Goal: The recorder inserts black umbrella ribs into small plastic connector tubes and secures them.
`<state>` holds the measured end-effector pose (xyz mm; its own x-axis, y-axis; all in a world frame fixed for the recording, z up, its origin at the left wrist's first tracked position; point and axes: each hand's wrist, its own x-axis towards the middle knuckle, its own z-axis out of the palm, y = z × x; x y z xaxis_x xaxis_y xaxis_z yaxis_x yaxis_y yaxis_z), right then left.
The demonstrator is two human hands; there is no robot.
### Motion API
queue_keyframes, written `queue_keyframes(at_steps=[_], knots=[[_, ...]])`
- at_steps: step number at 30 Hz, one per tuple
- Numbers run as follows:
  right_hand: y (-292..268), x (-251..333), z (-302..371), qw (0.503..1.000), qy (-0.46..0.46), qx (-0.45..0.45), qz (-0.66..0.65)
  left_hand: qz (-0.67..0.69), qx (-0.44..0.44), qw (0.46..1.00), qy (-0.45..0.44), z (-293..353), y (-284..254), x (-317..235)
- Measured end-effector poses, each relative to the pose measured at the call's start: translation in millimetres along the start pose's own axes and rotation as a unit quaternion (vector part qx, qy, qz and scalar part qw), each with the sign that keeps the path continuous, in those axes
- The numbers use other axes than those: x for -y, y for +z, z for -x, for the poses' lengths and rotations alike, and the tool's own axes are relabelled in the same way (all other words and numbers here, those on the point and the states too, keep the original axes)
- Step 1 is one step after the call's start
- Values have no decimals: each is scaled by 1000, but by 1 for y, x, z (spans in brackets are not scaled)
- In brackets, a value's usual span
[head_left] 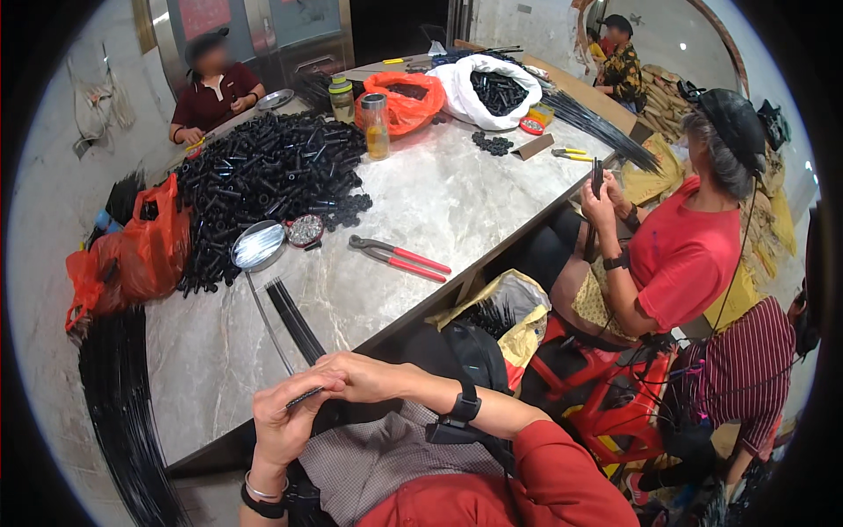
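My left hand (281, 426) is closed round a small bundle of thin black rods (305, 398), whose dark edge shows between the fingers. My right hand (358, 378) meets it there, its fingers bent and pressed against the same bundle; its fingertips are partly hidden. Just beyond my hands, more thin black rods (297, 321) lie on the table, their near ends hidden behind my right hand. A thin grey rod (268, 321) lies beside them. Farther off rest red-handled pincers (399, 257), a metal dish (258, 246) and a small tub of metal bits (306, 230).
A heap of black tubular handles (263, 176) covers the table's far left, near orange bags (145, 246). Long black rods (114, 413) hang over the left edge. A white sack (492, 83) and bottles (375, 127) stand at the back. Co-workers sit around; red stools (606, 400) are at right.
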<state>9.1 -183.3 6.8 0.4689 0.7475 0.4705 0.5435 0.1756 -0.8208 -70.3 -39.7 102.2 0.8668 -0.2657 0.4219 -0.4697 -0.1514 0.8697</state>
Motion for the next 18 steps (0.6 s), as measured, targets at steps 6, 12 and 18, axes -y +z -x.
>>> queue_keyframes(at_steps=[6,12,18], knots=[[-9,22,6,998,16,-34,-46,-6,-1,1000,16,2,-2,5],[-7,22,7,995,93,-7,-21,-33,-27,999,-16,3,0,1],[-12,32,25,984,122,-116,51,-75,14,997,7,-4,-2,-2]])
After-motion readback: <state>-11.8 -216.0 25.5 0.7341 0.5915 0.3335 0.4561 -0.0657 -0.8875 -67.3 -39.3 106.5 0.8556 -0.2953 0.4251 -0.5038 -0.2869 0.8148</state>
